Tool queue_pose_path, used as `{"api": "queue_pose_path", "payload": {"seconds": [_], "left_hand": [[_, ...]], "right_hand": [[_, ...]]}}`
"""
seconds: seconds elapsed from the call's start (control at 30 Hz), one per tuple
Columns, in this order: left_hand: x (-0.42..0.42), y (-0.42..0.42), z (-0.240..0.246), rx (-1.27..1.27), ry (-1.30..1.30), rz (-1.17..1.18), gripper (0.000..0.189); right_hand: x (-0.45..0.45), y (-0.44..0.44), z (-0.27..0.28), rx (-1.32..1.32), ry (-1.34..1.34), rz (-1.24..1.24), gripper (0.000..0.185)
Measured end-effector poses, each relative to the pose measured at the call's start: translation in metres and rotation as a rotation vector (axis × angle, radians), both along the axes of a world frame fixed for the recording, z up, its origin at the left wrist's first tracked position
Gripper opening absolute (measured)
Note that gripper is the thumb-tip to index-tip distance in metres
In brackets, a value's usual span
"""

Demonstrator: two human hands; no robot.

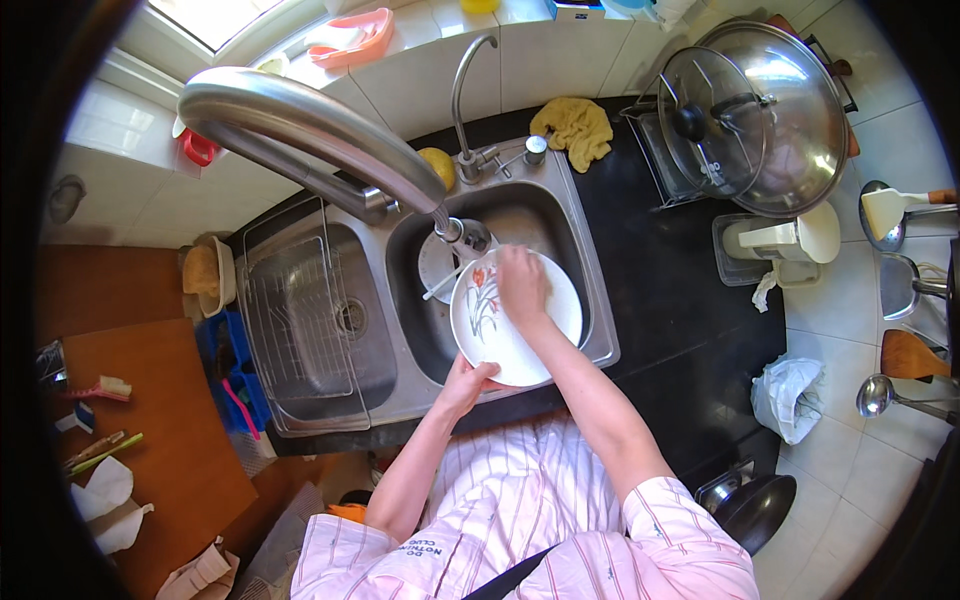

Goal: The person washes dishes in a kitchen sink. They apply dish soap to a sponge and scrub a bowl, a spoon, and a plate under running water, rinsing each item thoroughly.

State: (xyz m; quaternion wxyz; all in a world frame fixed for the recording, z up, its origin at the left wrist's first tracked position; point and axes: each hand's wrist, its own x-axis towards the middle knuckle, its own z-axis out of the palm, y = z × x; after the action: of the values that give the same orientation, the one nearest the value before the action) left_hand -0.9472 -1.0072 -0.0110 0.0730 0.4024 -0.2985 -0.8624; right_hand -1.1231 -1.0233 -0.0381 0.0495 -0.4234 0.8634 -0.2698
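A white plate [510, 360] with a red flower design is tilted over the right sink basin [417, 337]. My left hand [469, 382] grips its near rim, thumb on top and fingers underneath. My right hand [523, 289] rests on the plate's face, slightly blurred with curled fingers; whether anything is inside them is hidden. Just beyond the plate's far rim hangs the spray head [466, 234] of the big steel faucet [322, 142]. Lower in the basin, partly covered by the plate, are another white dish [435, 262] and a thin white handle [444, 285].
A wire rack [300, 315] spans the left basin. Behind the sink stand a slim tap [459, 97] and a yellow cloth [574, 127]. To the right are pot lids [795, 112], a white pitcher [814, 236] and a plastic bag [787, 397]. Brushes lie on the brown surface [172, 405] leftward.
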Motion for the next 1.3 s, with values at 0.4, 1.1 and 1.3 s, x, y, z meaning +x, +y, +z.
{"api": "queue_pose_path", "payload": {"seconds": [0.4, 1.1, 1.3], "left_hand": [[-0.006, -0.007, 0.005, 0.009, 0.007, 0.002, 0.052], [0.001, -0.056, -0.016, 0.11, 0.004, 0.182, 0.054], [-0.008, -0.042, -0.025, 0.002, 0.026, 0.253, 0.054]], "right_hand": [[0.006, -0.007, 0.026, -0.061, -0.161, 0.188, 0.012], [-0.008, 0.084, 0.037, 0.107, -0.071, 0.563, 0.009], [0.023, 0.079, 0.035, 0.047, -0.194, 0.607, 0.01]]}}
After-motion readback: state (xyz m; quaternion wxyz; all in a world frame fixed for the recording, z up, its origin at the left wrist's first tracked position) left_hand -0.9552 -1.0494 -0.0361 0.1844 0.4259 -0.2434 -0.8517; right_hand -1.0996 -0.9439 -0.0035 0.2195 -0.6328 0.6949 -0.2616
